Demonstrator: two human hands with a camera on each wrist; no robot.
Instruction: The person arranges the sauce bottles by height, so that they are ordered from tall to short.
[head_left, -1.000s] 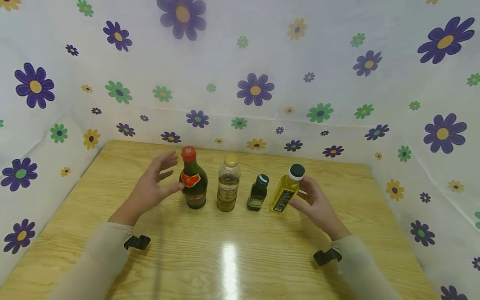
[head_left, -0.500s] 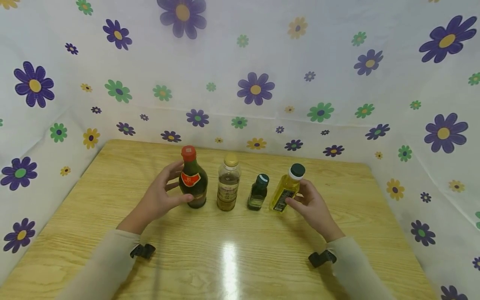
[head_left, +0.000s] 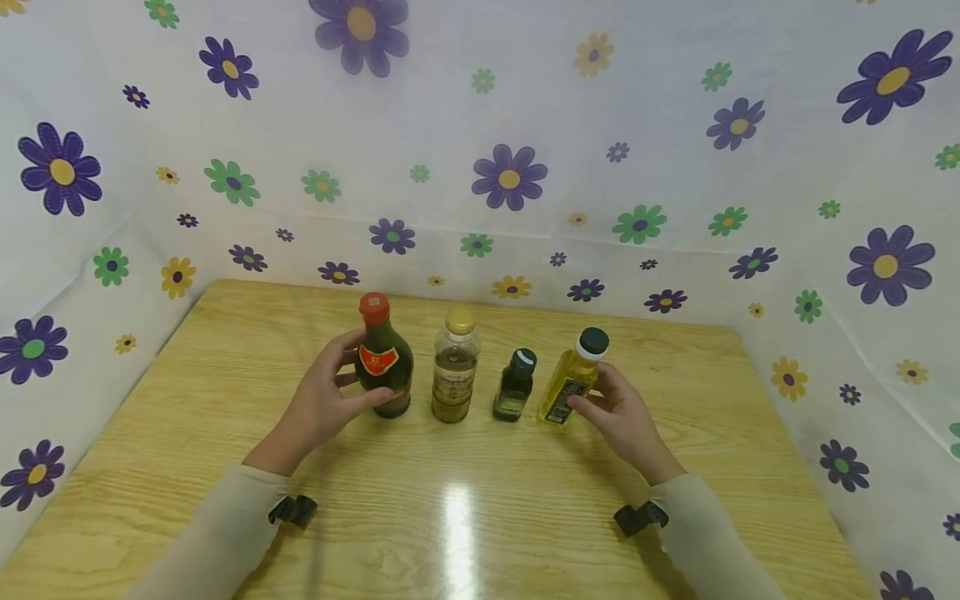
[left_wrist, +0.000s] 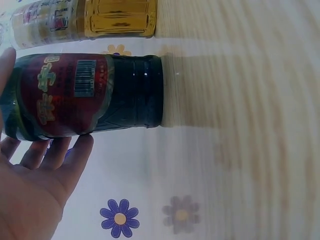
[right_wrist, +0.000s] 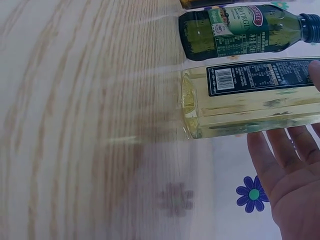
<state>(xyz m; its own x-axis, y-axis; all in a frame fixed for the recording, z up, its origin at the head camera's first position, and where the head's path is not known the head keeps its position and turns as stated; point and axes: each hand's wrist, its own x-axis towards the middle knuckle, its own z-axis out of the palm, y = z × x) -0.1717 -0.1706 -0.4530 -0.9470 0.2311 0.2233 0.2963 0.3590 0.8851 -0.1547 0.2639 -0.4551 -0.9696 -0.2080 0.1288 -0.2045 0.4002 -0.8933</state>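
In the head view a dark green bottle [head_left: 384, 367] with a red cap and red neck label stands upright at the left. My left hand [head_left: 324, 404] holds it from the left, thumb across the front and fingers behind. The left wrist view shows its barcoded back label, with fingers [left_wrist: 75, 159] against its side. At the right end of the row, my right hand [head_left: 626, 421] grips a yellow oil bottle [head_left: 564, 385] with a dark green cap. Its thumb lies on the black label; the other fingers are partly hidden behind.
Between the held bottles stand a clear bottle [head_left: 454, 375] with a gold cap and amber liquid, and a small green olive oil bottle [head_left: 513, 387]. All rest on a wooden table [head_left: 390, 517]. A flower-patterned sheet [head_left: 420, 125] rises behind it.
My left hand has moved right and taken hold of the dark green bottle. My right thumb has settled further onto the yellow bottle's label. The bottles stay in place.
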